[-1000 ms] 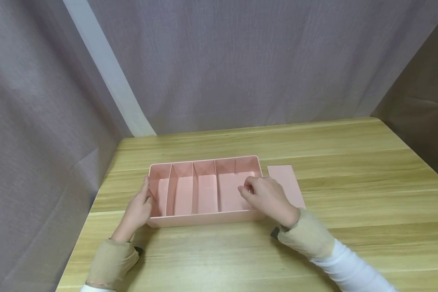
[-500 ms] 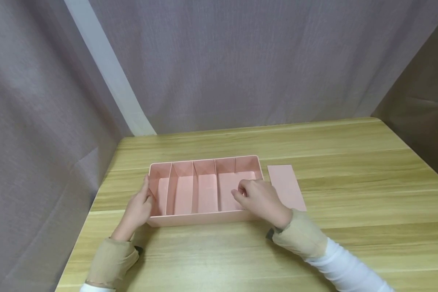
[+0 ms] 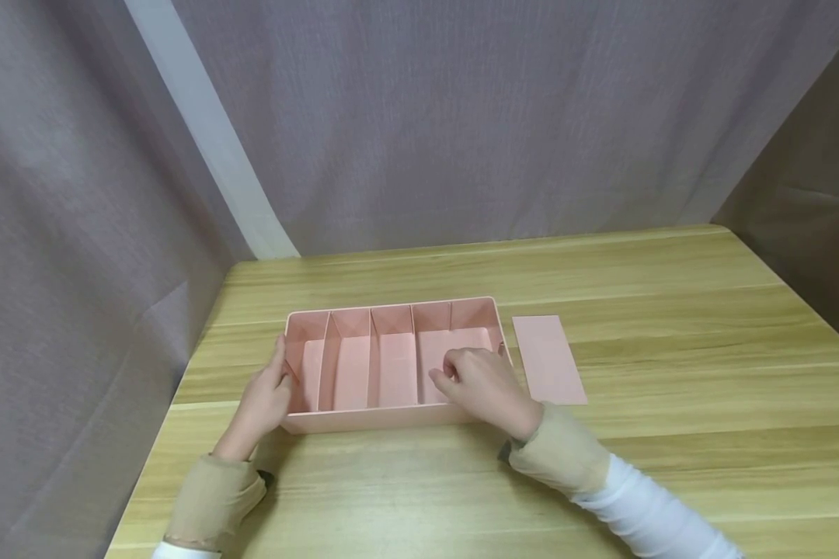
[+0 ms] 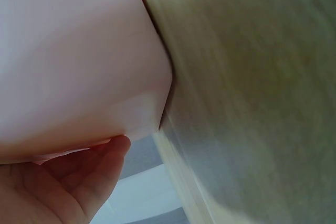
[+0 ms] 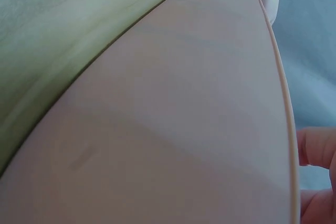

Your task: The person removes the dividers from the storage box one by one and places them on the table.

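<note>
A pink divided box (image 3: pixel 395 419) lies lengthwise on the table, with several compartments between thin upright dividers. My left hand (image 3: pixel 262 400) grips its left end wall, a finger along the outside and others inside; the left wrist view shows the fingertips (image 4: pixel 123 145) at the rim. Above the wide right compartment hovers my right hand (image 3: pixel 482 384), its fingers curled and the heel over the front wall. Nothing shows between its finger and thumb in the right wrist view, where fingers (image 5: pixel 315 148) appear beyond the rim. The fingertips' lower side is hidden in the head view.
A flat pink panel (image 3: pixel 549 361) lies on the wooden table (image 3: pixel 671 349), just right of the box. Grey-mauve curtain (image 3: pixel 461 124) hangs behind the table and at its left, with a pale strip (image 3: pixel 210 132) running down it.
My right hand has slid left over the wide compartment, uncovering more of the box's right wall and the pink panel. The left hand and the box stay put.
</note>
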